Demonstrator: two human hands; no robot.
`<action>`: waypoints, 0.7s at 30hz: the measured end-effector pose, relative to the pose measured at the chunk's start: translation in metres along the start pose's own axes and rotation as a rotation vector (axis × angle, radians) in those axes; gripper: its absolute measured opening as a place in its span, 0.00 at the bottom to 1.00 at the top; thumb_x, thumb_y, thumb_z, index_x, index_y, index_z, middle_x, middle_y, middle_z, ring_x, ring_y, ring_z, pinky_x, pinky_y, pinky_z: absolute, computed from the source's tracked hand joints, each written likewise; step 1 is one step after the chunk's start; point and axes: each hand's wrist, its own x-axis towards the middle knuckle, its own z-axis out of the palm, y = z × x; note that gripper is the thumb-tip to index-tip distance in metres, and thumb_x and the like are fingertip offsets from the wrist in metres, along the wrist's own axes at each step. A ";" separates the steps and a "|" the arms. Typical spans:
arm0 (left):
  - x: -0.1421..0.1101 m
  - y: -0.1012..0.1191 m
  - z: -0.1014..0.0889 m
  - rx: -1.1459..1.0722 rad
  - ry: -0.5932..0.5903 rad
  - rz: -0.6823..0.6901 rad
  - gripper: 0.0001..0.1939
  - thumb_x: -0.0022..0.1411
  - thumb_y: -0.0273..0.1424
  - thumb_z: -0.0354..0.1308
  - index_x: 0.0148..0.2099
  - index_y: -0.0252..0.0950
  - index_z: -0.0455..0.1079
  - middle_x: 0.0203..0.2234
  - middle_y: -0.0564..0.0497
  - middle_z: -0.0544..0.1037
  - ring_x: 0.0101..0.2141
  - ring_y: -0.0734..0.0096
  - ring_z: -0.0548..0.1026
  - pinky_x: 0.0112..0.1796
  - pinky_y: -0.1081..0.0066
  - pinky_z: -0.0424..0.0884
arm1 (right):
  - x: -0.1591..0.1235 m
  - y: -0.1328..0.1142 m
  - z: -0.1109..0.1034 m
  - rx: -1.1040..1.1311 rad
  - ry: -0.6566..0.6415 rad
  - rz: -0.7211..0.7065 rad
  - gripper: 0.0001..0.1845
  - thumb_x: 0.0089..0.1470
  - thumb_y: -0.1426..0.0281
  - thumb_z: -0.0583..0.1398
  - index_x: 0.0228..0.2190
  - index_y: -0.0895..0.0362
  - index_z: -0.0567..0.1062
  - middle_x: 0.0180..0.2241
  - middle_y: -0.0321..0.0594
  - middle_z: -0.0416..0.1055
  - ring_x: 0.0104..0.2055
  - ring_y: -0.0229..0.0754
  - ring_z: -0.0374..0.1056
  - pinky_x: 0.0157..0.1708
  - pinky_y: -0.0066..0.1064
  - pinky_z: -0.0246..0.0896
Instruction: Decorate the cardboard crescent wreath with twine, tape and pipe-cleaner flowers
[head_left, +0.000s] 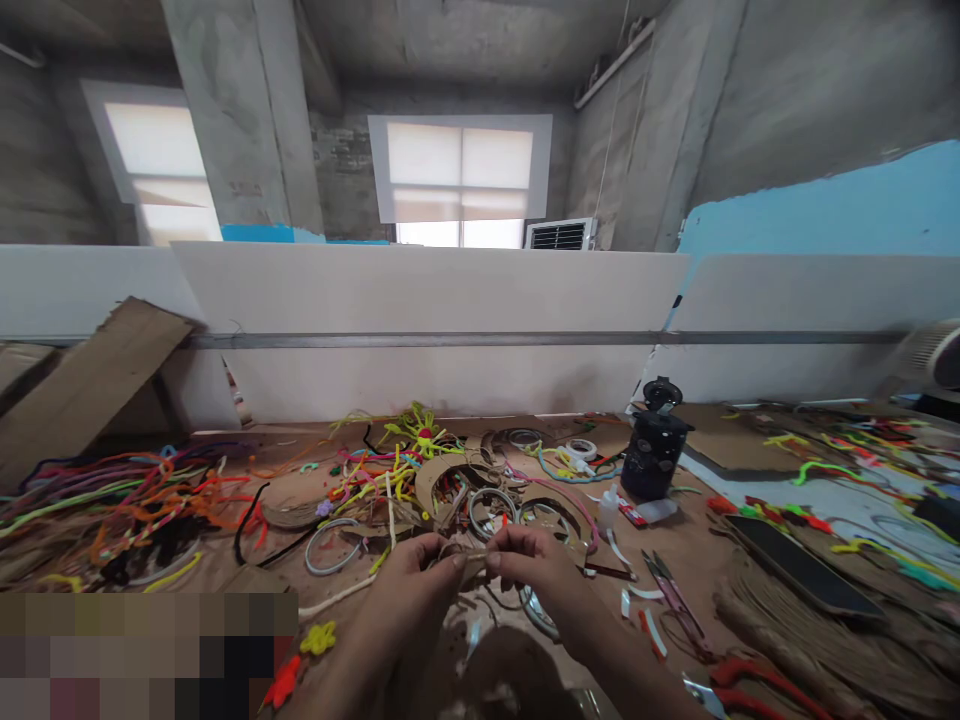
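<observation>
My left hand (pixel 411 582) and my right hand (pixel 534 566) meet over the middle of the table, both pinched on a thin strand of brown jute twine (pixel 469 562) stretched between them. Just beyond my fingers lie metal rings (pixel 491 508) and curved cardboard pieces (pixel 439 482). A ring partly wrapped in twine (pixel 541 612) lies under my right wrist.
A heap of coloured pipe cleaners (pixel 127 500) fills the left side, more (pixel 405 445) at the centre back. A black jar (pixel 654 450), tape roll (pixel 581 450), small scissors (pixel 679 600), red pliers (pixel 739 680), a dark flat slab (pixel 799 565) and jute bundle (pixel 795 640) lie right. White boards wall the back.
</observation>
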 end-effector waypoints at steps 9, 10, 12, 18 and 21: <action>0.003 -0.003 0.002 -0.028 0.026 -0.015 0.13 0.43 0.41 0.63 0.27 0.36 0.72 0.20 0.56 0.71 0.24 0.70 0.66 0.29 0.70 0.58 | 0.003 0.008 0.000 0.033 0.019 -0.003 0.11 0.41 0.62 0.67 0.24 0.56 0.76 0.21 0.33 0.71 0.24 0.37 0.61 0.28 0.30 0.52; 0.003 -0.003 0.002 -0.042 0.028 -0.011 0.14 0.42 0.41 0.64 0.27 0.36 0.72 0.20 0.56 0.72 0.24 0.70 0.66 0.29 0.70 0.59 | 0.003 0.008 0.000 0.035 0.015 -0.009 0.12 0.41 0.60 0.67 0.24 0.56 0.77 0.21 0.33 0.71 0.24 0.37 0.61 0.27 0.30 0.52; 0.003 -0.002 0.000 -0.089 0.024 -0.008 0.16 0.43 0.43 0.66 0.29 0.35 0.73 0.22 0.54 0.74 0.25 0.69 0.69 0.30 0.70 0.62 | 0.003 0.007 0.000 0.036 -0.003 -0.024 0.16 0.41 0.57 0.68 0.26 0.57 0.78 0.22 0.34 0.71 0.24 0.37 0.61 0.28 0.30 0.52; -0.004 -0.001 -0.017 -0.152 0.005 -0.034 0.19 0.47 0.44 0.69 0.33 0.35 0.73 0.23 0.56 0.75 0.24 0.72 0.71 0.30 0.70 0.68 | 0.000 -0.003 -0.006 0.037 0.007 -0.064 0.23 0.46 0.48 0.66 0.28 0.57 0.79 0.26 0.36 0.75 0.26 0.38 0.64 0.29 0.31 0.52; -0.008 -0.001 -0.024 -0.162 0.025 -0.024 0.19 0.48 0.45 0.69 0.34 0.36 0.73 0.26 0.55 0.77 0.28 0.70 0.73 0.34 0.69 0.70 | -0.002 -0.006 -0.008 0.033 0.018 -0.069 0.22 0.48 0.49 0.66 0.30 0.57 0.80 0.27 0.37 0.76 0.27 0.39 0.64 0.29 0.31 0.53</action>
